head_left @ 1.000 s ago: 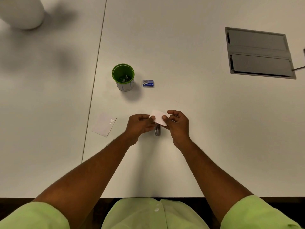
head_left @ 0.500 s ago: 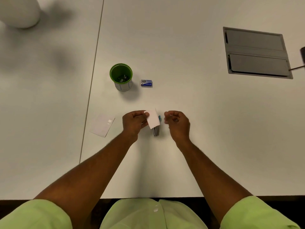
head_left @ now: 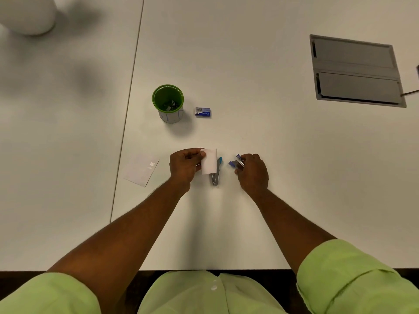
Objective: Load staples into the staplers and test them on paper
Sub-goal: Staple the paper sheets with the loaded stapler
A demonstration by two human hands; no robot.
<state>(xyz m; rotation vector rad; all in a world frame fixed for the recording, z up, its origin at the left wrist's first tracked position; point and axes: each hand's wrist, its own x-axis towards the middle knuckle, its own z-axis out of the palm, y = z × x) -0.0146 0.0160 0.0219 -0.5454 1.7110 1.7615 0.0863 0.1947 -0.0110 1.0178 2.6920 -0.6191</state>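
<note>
My left hand point(head_left: 184, 165) pinches a small white slip of paper point(head_left: 209, 161) by its left edge, holding it just above the table. Right beside the slip lies a slim metal stapler with a light-blue tip point(head_left: 216, 172), flat on the table and pointing away from me. My right hand point(head_left: 251, 171) is closed around a second small stapler with dark-blue ends point(head_left: 237, 161), whose front sticks out of my fingers to the left. A small blue staple box point(head_left: 203, 112) lies farther back.
A green cup point(head_left: 168, 103) holding small metal bits stands left of the staple box. Another white paper slip point(head_left: 141, 170) lies on the table at the left, across a seam. A grey cable hatch point(head_left: 356, 71) is set into the table at the far right.
Both hands held the paper slip together; my right hand let go, moved right and picked up the dark-blue stapler. My left hand keeps the slip, now turned upright.
</note>
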